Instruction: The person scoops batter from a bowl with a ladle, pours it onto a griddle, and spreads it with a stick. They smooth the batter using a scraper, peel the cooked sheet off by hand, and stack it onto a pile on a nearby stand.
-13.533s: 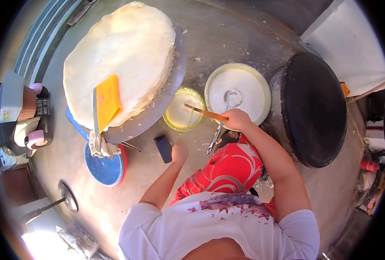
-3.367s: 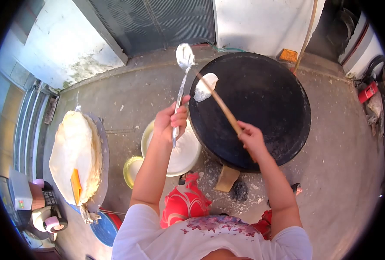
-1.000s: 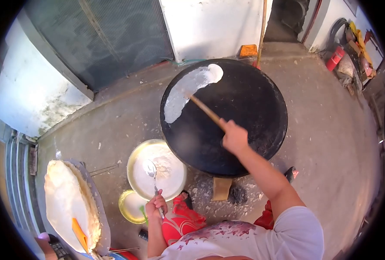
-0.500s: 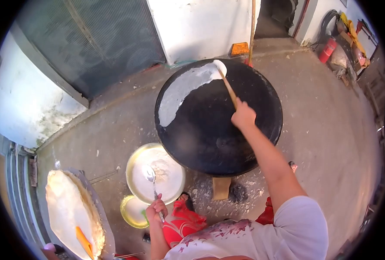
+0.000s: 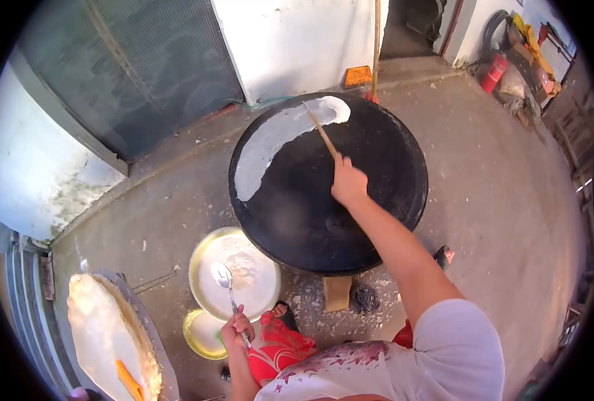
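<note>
My right hand (image 5: 349, 182) is closed around the handle of a wooden batter spreader (image 5: 325, 140) and reaches over a large round black griddle (image 5: 330, 214). The spreader's tip rests on a curved band of pale batter (image 5: 267, 144) along the griddle's far left part. A thicker white ridge of batter (image 5: 341, 109) lies at the band's right end. My left hand (image 5: 238, 329) grips a metal ladle (image 5: 222, 275), its bowl over a wide basin of white batter (image 5: 200, 257). A smaller yellow-rimmed bowl (image 5: 188, 327) with white liquid stands beside the basin.
At lower left, a stack of thin flat pancakes (image 5: 96, 321) lies on a board, with an orange scraper (image 5: 128, 379) on top. A brick-like block (image 5: 337, 294) sits at the griddle's near edge. An orange object (image 5: 358, 76) and a pole (image 5: 376, 50) stand by the wall.
My right hand and the spreader have moved left, away from the thick batter ridge to the band's middle. The ladle's bowl has shifted slightly left in my left hand. The view has shifted slightly.
</note>
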`<state>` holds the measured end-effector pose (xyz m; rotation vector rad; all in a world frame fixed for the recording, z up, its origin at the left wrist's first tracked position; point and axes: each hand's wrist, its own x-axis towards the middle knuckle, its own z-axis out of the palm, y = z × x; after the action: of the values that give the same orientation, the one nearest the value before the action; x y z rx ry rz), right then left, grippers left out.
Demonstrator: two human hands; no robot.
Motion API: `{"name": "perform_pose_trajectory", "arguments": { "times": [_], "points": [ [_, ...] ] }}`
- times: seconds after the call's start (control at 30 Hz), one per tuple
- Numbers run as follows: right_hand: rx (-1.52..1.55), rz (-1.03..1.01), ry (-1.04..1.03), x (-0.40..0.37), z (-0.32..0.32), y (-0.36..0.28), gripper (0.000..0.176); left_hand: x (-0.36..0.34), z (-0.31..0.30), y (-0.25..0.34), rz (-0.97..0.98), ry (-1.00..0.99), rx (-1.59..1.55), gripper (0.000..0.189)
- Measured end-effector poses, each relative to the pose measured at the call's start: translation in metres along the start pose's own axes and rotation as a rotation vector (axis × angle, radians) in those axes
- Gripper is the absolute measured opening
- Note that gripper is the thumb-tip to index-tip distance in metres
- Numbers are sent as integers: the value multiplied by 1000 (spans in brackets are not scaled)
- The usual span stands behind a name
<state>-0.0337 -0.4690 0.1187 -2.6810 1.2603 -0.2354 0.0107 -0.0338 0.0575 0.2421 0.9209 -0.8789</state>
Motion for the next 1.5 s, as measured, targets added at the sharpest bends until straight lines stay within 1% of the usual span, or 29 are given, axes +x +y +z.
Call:
{"name": "perform_pose_trajectory", "arguments": {
  "times": [0.07,0.1,0.13,0.2,0.27,0.3,0.33,0.4,0.43,0.53,0.6,0.63,0.67,0.73,0.8,0.87,0.9,0.97,1.0,1.07,1.1,1.17,1.2,1.27,1.3,1.37,1.4,1.47,1.5],
  "points": [
    [-93,166,12,29,-6,21,42,-4,0,0,-32,-8,-18,27],
    [-70,177,1,26,-12,34,38,-7,-2,3,-30,-1,-13,27],
    [-35,150,22,10,-21,39,43,-6,-2,5,-24,-9,-14,27],
    [43,178,43,-33,-28,32,49,-1,-1,4,-34,-29,-21,27],
    [73,154,-27,-64,-14,16,55,-1,1,5,7,11,-1,27],
    [44,5,-42,-69,-9,10,54,-1,1,4,16,14,6,27],
    [48,11,-47,-63,-8,15,54,-2,2,3,18,20,11,27],
    [-164,85,-3,-34,-10,35,55,-6,1,3,-25,-27,14,27],
    [-82,214,-26,-22,-8,53,62,-8,0,5,-23,-23,18,27],
    [-22,298,-65,-46,-34,52,69,-5,-2,10,-4,5,20,26],
    [30,297,-56,-55,-26,35,68,-4,-2,10,43,45,39,26],
    [20,185,-36,-51,-25,26,68,-7,2,7,42,46,46,25],
    [-18,77,-13,-42,-26,18,56,-9,3,6,45,48,53,25],
    [-173,68,114,0,6,34,42,-11,4,3,53,22,79,26],
    [-196,197,95,13,-6,59,35,-16,2,2,60,5,83,26],
    [-190,225,15,-10,-28,77,47,-18,4,4,54,-31,84,26],
    [-120,287,-38,-28,-41,80,54,-18,2,6,86,-27,83,26],
    [-69,342,-66,-68,-60,82,51,-18,5,7,149,-13,94,27],
    [-67,345,-62,-82,-50,94,51,-21,10,6,147,-17,98,27],
    [379,129,194,-99,-18,129,41,-27,17,3,215,3,103,27],
    [384,136,193,-99,-10,143,41,-29,17,7,225,-5,114,27],
    [729,102,168,-91,-5,163,33,-42,24,5,231,-26,112,27],
    [736,103,171,-85,-13,165,33,-48,28,5,236,-52,101,27],
    [880,389,101,-65,-40,169,34,-59,30,8,222,-97,106,28],
    [887,385,103,-48,-36,179,34,-68,33,5,223,-118,101,29],
    [640,426,187,-16,-18,205,37,-80,37,0,203,-175,100,31],
    [646,426,186,-12,-22,202,37,-86,40,-6,208,-175,103,31],
    [849,539,-28,-4,-26,193,38,-95,47,-20,203,-197,104,31],
    [969,554,-102,-7,-35,183,39,-99,50,-26,214,-198,105,31]
  ]
}}
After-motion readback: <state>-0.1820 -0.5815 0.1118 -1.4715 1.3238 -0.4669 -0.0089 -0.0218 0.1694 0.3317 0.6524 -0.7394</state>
